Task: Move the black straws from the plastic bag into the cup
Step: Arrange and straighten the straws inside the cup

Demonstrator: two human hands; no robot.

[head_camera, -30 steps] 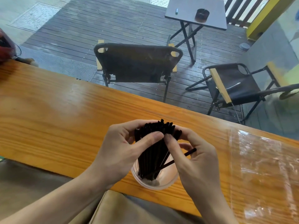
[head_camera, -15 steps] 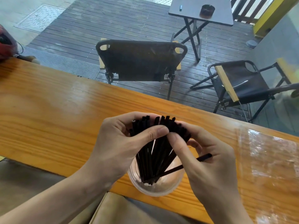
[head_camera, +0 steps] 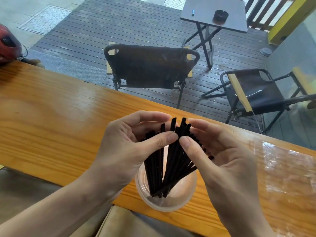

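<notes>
A bundle of black straws (head_camera: 171, 159) stands fanned out in a clear plastic cup (head_camera: 184, 194) near the front edge of the wooden counter (head_camera: 51, 127). My left hand (head_camera: 130, 151) curls around the left side of the straw tops, thumb pressed on them. My right hand (head_camera: 220, 158) cups the right side, its thumb touching the straws beside the left thumb. The clear plastic bag (head_camera: 287, 171) lies flat on the counter to the right, and no straws show in it.
Beyond the counter are two dark folding chairs (head_camera: 150, 69) (head_camera: 256, 94) and a small grey table (head_camera: 213, 14) on wooden decking. A red object (head_camera: 6, 43) rests at the counter's far left end. A tan cushion (head_camera: 119, 223) sits below the counter's front edge.
The stray slanted straw by my right hand has been gathered in with the rest. Both hands have loosened, and the bundle now fans wider in the cup.
</notes>
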